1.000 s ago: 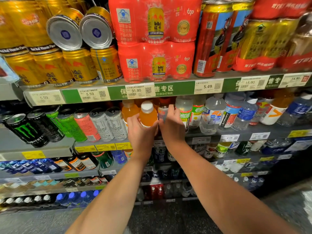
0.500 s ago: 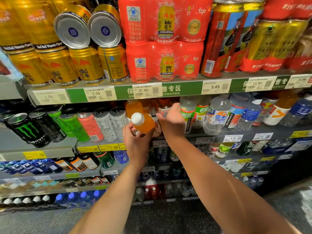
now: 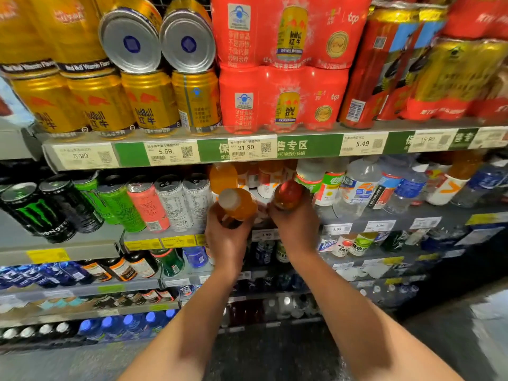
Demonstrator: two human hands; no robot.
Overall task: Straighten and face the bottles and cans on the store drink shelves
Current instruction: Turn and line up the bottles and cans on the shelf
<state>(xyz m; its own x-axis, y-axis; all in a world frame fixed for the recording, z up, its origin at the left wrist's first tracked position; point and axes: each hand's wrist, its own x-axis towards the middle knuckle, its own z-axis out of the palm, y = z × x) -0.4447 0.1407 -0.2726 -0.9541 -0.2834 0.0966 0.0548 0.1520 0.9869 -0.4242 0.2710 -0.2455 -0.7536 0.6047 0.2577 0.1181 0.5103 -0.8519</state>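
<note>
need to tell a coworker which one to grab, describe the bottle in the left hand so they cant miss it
Find the green price strip under the red can multipacks; just below its 31.90 tag, two hands hold bottles. The left hand grips the orange bottle, tipped with its white cap toward the camera. The right hand's bottle is darker red-orange, with no white cap showing.

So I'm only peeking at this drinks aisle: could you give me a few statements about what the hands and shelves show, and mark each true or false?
1. The left hand grips an orange bottle with a white cap. True.
2. The right hand is empty. False: it holds a red-orange bottle.
3. Both held bottles stand upright on the shelf. False: they are tipped towards the camera.
4. Two gold cans lying on their sides rest on top of upright gold cans. True.
5. The black Monster cans sit right of the hands. False: they are to the left.
</note>
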